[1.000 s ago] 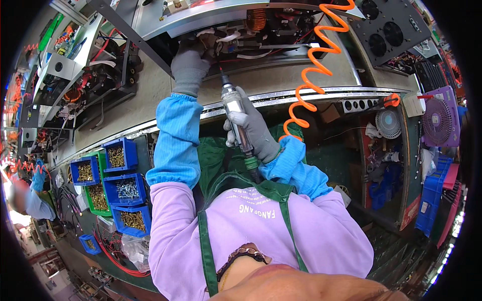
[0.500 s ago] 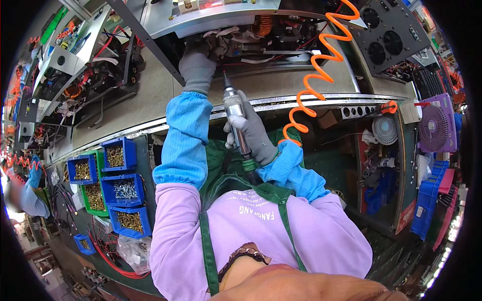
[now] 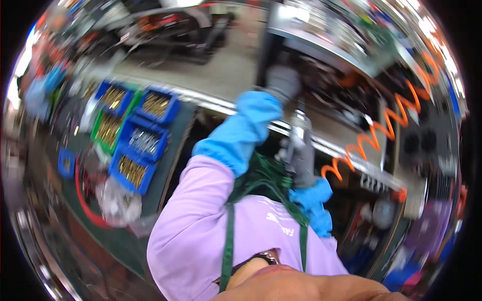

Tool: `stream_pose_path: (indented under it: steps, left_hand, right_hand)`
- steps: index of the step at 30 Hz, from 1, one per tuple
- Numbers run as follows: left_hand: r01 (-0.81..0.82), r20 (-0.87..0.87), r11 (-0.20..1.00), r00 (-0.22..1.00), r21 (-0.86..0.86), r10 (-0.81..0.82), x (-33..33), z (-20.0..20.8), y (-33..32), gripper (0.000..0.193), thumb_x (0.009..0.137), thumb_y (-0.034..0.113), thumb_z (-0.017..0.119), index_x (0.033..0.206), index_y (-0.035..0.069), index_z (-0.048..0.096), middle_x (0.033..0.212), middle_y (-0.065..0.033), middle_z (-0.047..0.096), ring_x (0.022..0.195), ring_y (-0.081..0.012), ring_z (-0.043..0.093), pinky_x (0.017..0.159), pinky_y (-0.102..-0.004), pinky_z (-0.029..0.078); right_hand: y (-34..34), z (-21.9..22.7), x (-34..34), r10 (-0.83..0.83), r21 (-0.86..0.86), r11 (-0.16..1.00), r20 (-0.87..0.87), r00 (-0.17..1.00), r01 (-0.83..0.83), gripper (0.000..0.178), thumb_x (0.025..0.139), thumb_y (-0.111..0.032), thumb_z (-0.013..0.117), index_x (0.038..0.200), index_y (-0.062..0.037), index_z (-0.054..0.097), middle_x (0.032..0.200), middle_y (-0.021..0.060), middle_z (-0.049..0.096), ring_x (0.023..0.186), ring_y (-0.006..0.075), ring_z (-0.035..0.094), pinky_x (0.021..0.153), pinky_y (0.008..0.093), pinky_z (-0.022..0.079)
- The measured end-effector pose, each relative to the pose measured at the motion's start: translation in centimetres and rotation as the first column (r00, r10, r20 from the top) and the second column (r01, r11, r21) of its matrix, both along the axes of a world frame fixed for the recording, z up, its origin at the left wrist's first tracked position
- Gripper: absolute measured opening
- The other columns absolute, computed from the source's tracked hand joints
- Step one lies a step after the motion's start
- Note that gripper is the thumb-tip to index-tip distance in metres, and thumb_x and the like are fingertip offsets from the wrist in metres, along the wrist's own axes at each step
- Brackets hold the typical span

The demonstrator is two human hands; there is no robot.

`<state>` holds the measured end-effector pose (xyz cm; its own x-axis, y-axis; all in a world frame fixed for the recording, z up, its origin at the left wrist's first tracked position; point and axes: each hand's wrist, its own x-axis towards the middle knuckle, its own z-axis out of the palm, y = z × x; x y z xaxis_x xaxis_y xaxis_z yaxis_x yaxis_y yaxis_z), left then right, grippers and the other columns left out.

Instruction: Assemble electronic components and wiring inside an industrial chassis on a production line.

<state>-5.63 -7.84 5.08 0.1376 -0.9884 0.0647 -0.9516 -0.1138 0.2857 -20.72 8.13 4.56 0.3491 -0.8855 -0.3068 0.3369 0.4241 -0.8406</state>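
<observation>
Right hand [image 3: 304, 161] is wrapped round the power driver [image 3: 299, 122], its long axis pointing over the workbench's [image 3: 213, 75] front edge toward the metal housing [image 3: 321, 41]; left hand [image 3: 283, 83] lies nearer the housing, hold indeterminable.

Two gloved hands [image 3: 283, 83] [image 3: 304, 163]; one power driver [image 3: 299, 123]; one orange hose [image 3: 396, 119]; four large blue bins [image 3: 121, 104] [image 3: 174, 109] [image 3: 159, 143] [image 3: 146, 183]; one small blue bin [image 3: 61, 164]; at least one green bin [image 3: 106, 147].

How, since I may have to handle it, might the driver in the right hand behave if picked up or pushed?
The driver probably feels heavy for its size: its silvery body looks metallic. Its straight, solid look suggests stiffness. Laid down and pushed, its rounded body might roll.
</observation>
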Motion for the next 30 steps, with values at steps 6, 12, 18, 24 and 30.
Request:
stream_pose_path:
  steps: [6,12,18,24,30]
  left_hand:
    - [0.125,-0.138,0.978,0.979,-0.169,-0.149,2.6,2.7,5.7,0.030,0.083,0.034,0.060,0.103,0.012,0.066,0.096,-0.0121,0.062,0.090,-0.0316,0.062,0.075,-0.0442,0.051]
    - [-0.187,-0.333,0.893,0.942,-0.410,0.044,19.3,4.9,20.8,0.018,0.084,0.022,0.062,0.097,0.012,0.069,0.093,-0.0136,0.066,0.091,-0.0297,0.062,0.080,-0.0412,0.049]
    - [-0.893,0.043,0.369,0.371,-0.258,0.928,37.8,-1.5,37.0,0.042,0.087,0.038,0.048,0.115,0.010,0.062,0.103,-0.0242,0.062,0.102,-0.0356,0.060,0.089,-0.0445,0.046]
    - [-0.651,-0.179,0.751,0.756,-0.108,0.630,43.4,-5.4,37.8,0.037,0.082,0.030,0.058,0.106,0.001,0.060,0.094,-0.0215,0.065,0.089,-0.0363,0.062,0.078,-0.0457,0.047]
    - [-0.760,0.263,0.647,0.637,0.060,0.724,45.6,-6.3,38.3,0.040,0.088,0.024,0.050,0.111,-0.008,0.057,0.109,-0.0242,0.061,0.094,-0.0389,0.058,0.084,-0.0461,0.044]
  right_hand:
    - [0.6,0.1,-0.1,0.078,-0.075,0.994,0.034,0.996,-0.075,0.061,0.089,-0.027,0.056,0.141,-0.0220,0.025,0.078,0.0069,0.053,0.051,0.0135,0.056,0.047,0.0283,0.052]
    - [0.0,-0.5,-0.5,0.134,-0.092,0.987,0.034,0.990,-0.131,0.043,0.091,-0.039,0.053,0.126,-0.0173,0.039,0.076,0.0042,0.055,0.053,0.0121,0.054,0.049,0.0283,0.051]
    - [-0.1,0.4,-0.8,0.151,-0.108,0.982,-0.024,0.988,-0.153,0.043,0.090,-0.037,0.056,0.124,-0.0159,0.040,0.078,0.0050,0.055,0.053,0.0132,0.056,0.048,0.0297,0.052]
    - [-0.5,-0.7,-1.9,0.139,0.052,0.989,-0.028,0.990,-0.137,0.050,0.084,-0.017,0.059,0.128,-0.0124,0.036,0.084,0.0094,0.052,0.056,0.0172,0.057,0.045,0.0316,0.053]
    - [2.2,0.3,-3.1,0.196,-0.091,0.977,0.029,0.980,-0.193,0.089,0.076,-0.009,0.063,0.149,-0.0143,0.011,0.097,0.0105,0.048,0.068,0.0161,0.057,0.047,0.0294,0.053]
